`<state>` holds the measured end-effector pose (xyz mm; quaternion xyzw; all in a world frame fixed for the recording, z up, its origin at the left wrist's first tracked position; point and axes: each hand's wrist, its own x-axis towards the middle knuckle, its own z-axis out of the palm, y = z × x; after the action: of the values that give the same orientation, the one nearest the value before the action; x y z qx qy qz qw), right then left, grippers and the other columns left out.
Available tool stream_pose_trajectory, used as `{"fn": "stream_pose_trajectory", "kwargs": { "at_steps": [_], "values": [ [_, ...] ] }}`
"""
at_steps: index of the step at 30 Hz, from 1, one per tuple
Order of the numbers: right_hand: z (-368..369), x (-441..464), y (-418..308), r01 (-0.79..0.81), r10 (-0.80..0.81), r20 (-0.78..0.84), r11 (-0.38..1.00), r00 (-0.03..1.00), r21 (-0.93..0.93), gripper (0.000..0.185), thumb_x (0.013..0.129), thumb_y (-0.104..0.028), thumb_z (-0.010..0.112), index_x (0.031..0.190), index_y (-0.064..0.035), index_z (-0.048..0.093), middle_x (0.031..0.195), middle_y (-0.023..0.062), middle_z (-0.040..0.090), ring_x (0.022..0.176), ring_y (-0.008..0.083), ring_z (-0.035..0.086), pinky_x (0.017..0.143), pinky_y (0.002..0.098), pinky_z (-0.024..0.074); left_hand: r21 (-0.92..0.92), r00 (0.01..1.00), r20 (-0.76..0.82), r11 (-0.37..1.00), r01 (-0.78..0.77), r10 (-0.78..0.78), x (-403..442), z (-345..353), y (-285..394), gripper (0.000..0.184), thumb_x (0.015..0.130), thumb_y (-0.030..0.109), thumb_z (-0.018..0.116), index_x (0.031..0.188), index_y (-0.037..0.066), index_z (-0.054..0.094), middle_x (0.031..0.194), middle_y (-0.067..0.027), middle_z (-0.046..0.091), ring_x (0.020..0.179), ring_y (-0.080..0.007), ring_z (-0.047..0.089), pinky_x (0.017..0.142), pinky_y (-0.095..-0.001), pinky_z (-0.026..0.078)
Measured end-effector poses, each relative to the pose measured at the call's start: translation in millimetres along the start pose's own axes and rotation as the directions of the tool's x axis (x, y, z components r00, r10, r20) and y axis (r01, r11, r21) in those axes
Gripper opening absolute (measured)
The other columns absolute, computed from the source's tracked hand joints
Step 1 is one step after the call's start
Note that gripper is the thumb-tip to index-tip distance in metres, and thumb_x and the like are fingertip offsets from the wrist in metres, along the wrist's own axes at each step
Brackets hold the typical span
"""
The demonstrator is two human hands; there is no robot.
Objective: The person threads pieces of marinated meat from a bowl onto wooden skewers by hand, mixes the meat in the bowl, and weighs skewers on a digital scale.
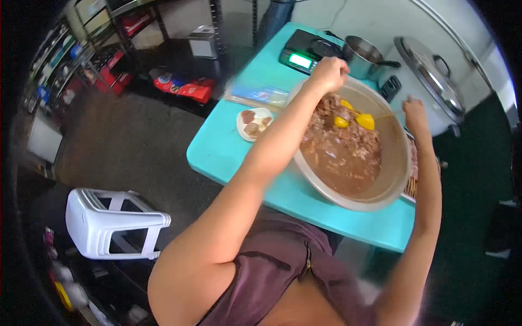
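Observation:
A large pale basin (399,157) stands on the turquoise table, holding brown chopped meat (350,144) in murky liquid. Several bright yellow pieces (365,121) lie against the meat near the far side; their kind is unclear. My right hand (415,108) is closed beyond the basin's right rim, around the end of a thin pale stick (387,114) that reaches toward a yellow piece. Above the far left part of the basin is my left hand (329,75), its fingers curled together. Whatever it grips, if anything, is hidden.
Behind the basin are a lit digital scale (300,61), a metal pot (363,50) and a large lidded cooker (429,73). A small plate of food pieces (254,124) and plastic bags (258,95) lie left. Sticks in a tray (410,187) show at right. A white stool (87,223) occupies the floor.

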<state>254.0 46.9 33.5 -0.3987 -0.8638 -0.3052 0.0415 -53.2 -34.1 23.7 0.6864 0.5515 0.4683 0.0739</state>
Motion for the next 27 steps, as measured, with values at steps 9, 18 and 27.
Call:
{"fn": "stream_pose_trajectory", "kwargs": {
  "at_steps": [9, 18, 27],
  "values": [
    [-53.1, -65.9, -25.2, -0.176, 0.215, -0.090, 0.930, 0.972, 0.323, 0.008, 0.079, -0.004, 0.046, 0.083, -0.0017, 0.053, 0.083, 0.0175, 0.055, 0.077, 0.0360, 0.055, 0.066, 0.0432, 0.0429, 0.408, 0.878, 0.398, 0.908, 0.091, -0.267, -107.8, -129.5, -77.8, 0.016, 0.071, 0.015, 0.064, 0.081, 0.003, 0.066, 0.078, -0.0134, 0.065, 0.073, -0.0210, 0.063, 0.068, -0.0327, 0.048],
    [-8.3, -63.8, -41.0, -0.223, 0.282, -0.131, 0.912, 0.950, 0.344, 0.012, 0.074, -0.006, 0.049, 0.082, -0.0012, 0.056, 0.086, 0.0168, 0.055, 0.081, 0.0342, 0.054, 0.069, 0.0429, 0.0430, 0.613, 0.817, 0.456, 0.790, -0.001, -0.354, -158.6, -106.2, -88.7, 0.013, 0.059, 0.014, 0.065, 0.065, 0.003, 0.062, 0.074, -0.0153, 0.061, 0.074, -0.0301, 0.060, 0.065, -0.0398, 0.046],
    [-33.5, -29.4, -17.9, -0.109, 0.111, -0.133, 0.994, 0.985, 0.021, 0.014, 0.074, -0.009, 0.051, 0.083, -0.0102, 0.060, 0.094, 0.0095, 0.057, 0.091, 0.0227, 0.053, 0.079, 0.0346, 0.0378, 0.553, 0.810, 0.509, 0.832, -0.050, -0.289, -128.5, -130.1, -66.9, 0.017, 0.063, 0.009, 0.062, 0.078, 0.002, 0.060, 0.074, -0.0148, 0.061, 0.070, -0.0259, 0.060, 0.064, -0.0363, 0.046]
  ]
}}
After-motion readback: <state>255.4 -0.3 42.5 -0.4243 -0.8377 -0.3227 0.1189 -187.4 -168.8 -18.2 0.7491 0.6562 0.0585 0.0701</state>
